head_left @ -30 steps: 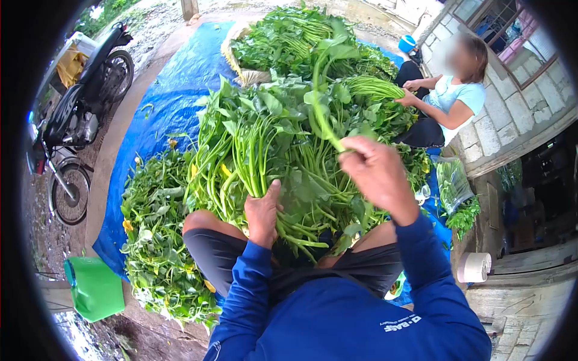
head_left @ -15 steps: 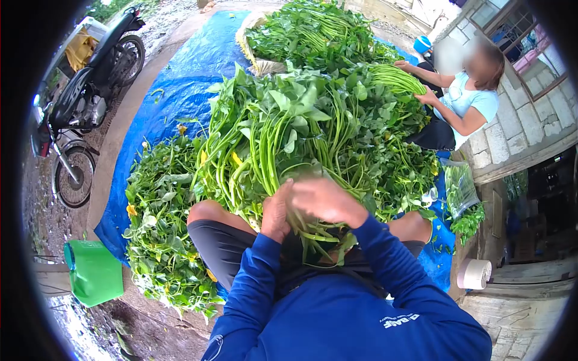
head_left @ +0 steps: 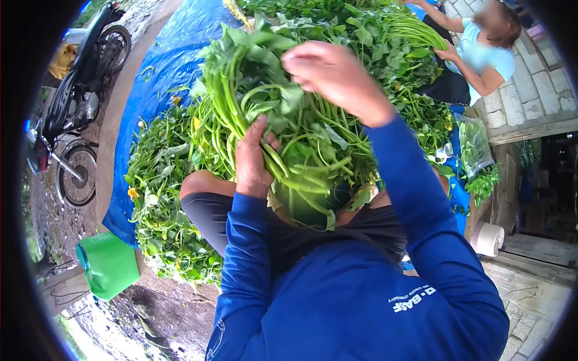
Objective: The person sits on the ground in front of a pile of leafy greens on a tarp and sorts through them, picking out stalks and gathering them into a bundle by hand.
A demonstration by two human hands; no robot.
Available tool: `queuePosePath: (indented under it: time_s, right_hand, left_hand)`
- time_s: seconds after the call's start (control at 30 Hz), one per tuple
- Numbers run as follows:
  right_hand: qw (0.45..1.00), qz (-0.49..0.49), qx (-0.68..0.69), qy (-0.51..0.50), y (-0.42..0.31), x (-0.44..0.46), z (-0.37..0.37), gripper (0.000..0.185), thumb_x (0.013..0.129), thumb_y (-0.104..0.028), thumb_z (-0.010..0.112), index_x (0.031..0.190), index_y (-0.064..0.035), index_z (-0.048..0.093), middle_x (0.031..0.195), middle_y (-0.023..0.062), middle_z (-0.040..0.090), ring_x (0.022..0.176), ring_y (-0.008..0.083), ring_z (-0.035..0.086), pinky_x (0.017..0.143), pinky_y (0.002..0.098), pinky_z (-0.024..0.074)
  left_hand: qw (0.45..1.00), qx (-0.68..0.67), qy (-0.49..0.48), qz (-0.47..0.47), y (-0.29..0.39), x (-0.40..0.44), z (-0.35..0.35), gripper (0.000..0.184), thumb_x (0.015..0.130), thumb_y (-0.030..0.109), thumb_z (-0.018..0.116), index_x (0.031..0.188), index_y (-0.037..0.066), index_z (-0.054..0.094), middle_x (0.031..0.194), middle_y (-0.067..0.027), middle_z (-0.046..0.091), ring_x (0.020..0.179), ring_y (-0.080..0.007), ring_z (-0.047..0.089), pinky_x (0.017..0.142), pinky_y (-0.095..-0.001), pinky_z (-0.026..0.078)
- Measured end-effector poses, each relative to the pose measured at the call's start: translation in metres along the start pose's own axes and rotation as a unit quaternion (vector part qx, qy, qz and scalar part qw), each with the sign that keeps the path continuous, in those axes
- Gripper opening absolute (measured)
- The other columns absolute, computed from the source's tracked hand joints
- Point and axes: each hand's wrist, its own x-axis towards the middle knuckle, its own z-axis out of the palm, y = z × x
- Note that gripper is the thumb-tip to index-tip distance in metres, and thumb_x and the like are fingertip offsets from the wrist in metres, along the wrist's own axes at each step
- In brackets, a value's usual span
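My left hand [head_left: 253, 162] is wrapped round the stems of a bunch of leafy greens [head_left: 226, 90], their cut ends pointing toward my lap. Above the bunch, at its right side, my right hand [head_left: 325, 75] is raised and smeared by motion. Whether its fingers hold anything is not clear. Beneath both hands spreads a large heap of the same long-stemmed greens [head_left: 343, 129], reaching up to my crossed legs. A looser pile of leaves and stems [head_left: 162, 204] lies left of my knee.
A blue tarp [head_left: 162, 66] lies under the greens. At right, another person [head_left: 481, 57] holds a bundle of stems [head_left: 415, 29]. A green container [head_left: 111, 271] stands lower left, a motorcycle [head_left: 81, 102] upper left, a bagged bunch [head_left: 475, 147] and white roll-shaped object [head_left: 487, 239] at right.
My right hand has moved up and away from the left, from the stem ends toward the leaves. My left hand has shifted slightly left and up, still round the bunch. The view has tilted down.
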Motion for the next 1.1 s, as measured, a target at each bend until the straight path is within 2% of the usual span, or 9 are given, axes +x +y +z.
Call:
queuePosePath:
  time_s: [0.03,0.13,0.17,0.27,0.37,0.6,0.93,1.03,1.1]
  right_hand:
    - [0.999,0.021,-0.023,-0.036,-0.031,-0.027,-0.017,0.028,0.101,-0.027,0.07,0.098,0.0012,0.075,0.071,0.001,0.064,0.06,0.008,0.055,0.057,0.0258,0.0451]
    - [0.981,0.171,-0.023,-0.093,-0.061,-0.118,-0.033,0.02,0.098,-0.02,0.072,0.091,-0.0018,0.078,0.076,0.0052,0.074,0.065,0.0095,0.066,0.062,0.0264,0.0525]
    - [0.98,0.098,-0.07,-0.158,-0.044,-0.143,-0.027,0.02,0.097,-0.02,0.072,0.096,-0.002,0.081,0.081,0.008,0.077,0.069,0.013,0.07,0.066,0.0314,0.056]
    - [0.964,0.101,-0.21,-0.126,-0.02,-0.184,0.037,0.036,0.094,-0.03,0.071,0.108,0.0028,0.078,0.097,0.0249,0.075,0.085,0.0426,0.071,0.081,0.0446,0.0575]
    - [0.975,0.074,-0.209,-0.029,0.038,-0.19,0.075,0.036,0.096,-0.026,0.07,0.111,0.0063,0.076,0.098,0.0235,0.075,0.082,0.0359,0.073,0.081,0.0423,0.0571]
    - [0.918,0.343,0.192,-0.056,0.029,-0.19,0.065,0.027,0.101,-0.021,0.066,0.111,0.0024,0.077,0.09,0.0026,0.073,0.075,0.0102,0.064,0.067,0.0283,0.0511]
    - [0.912,0.193,-0.221,-0.286,0.053,-0.219,0.032,0.025,0.096,-0.026,0.064,0.094,-0.0043,0.076,0.09,0.019,0.075,0.077,0.0367,0.072,0.075,0.0441,0.0559]
    - [0.979,0.032,-0.145,-0.14,0.044,-0.193,0.013,0.023,0.096,-0.024,0.064,0.092,-0.0033,0.074,0.087,0.0178,0.074,0.078,0.0369,0.071,0.075,0.0439,0.0559]
    - [0.988,0.109,-0.108,-0.002,0.016,-0.154,-0.001,0.015,0.094,-0.016,0.067,0.09,-0.0019,0.072,0.086,0.0191,0.073,0.08,0.0404,0.071,0.075,0.0454,0.056]
  left_hand:
    - [1.0,-0.012,0.008,0.023,0.006,0.003,-0.001,0.016,0.105,0.025,0.071,0.105,0.012,0.064,0.071,0.0034,0.052,0.06,-0.0098,0.051,0.054,-0.024,0.046]
    - [0.995,-0.049,0.035,0.078,0.021,0.01,0.0,0.023,0.101,0.026,0.078,0.107,0.011,0.063,0.074,0.0015,0.053,0.064,-0.0105,0.051,0.058,-0.0242,0.047]
    - [0.993,-0.061,0.039,0.094,0.023,0.011,0.001,0.023,0.101,0.026,0.079,0.106,0.011,0.063,0.074,0.001,0.053,0.065,-0.0109,0.051,0.059,-0.0246,0.048]
    - [0.989,-0.077,0.06,0.114,0.018,0.021,-0.001,0.024,0.101,0.026,0.079,0.104,0.011,0.061,0.074,0.0003,0.053,0.067,-0.0118,0.052,0.06,-0.0262,0.049]
    - [0.989,-0.075,0.058,0.116,0.011,0.02,0.0,0.024,0.101,0.026,0.079,0.101,0.012,0.059,0.075,-0.0002,0.053,0.067,-0.0125,0.052,0.062,-0.0272,0.049]
    - [0.989,-0.069,0.067,0.116,0.015,0.01,-0.008,0.028,0.099,0.027,0.081,0.109,0.012,0.06,0.075,0.0013,0.053,0.068,-0.0119,0.053,0.063,-0.0252,0.049]
    - [0.977,-0.058,0.109,0.171,0.063,-0.003,-0.024,0.029,0.1,0.028,0.08,0.11,0.009,0.06,0.075,0.0015,0.053,0.066,-0.0111,0.052,0.06,-0.0232,0.047]
    - [0.982,-0.048,0.098,0.154,0.076,-0.007,-0.029,0.023,0.102,0.022,0.078,0.105,0.011,0.058,0.072,0.0021,0.053,0.065,-0.0099,0.052,0.06,-0.0235,0.048]
    - [0.981,-0.034,0.099,0.161,0.07,-0.006,-0.032,0.027,0.101,0.024,0.079,0.11,0.007,0.061,0.075,0.0012,0.052,0.068,-0.0102,0.051,0.061,-0.0239,0.047]
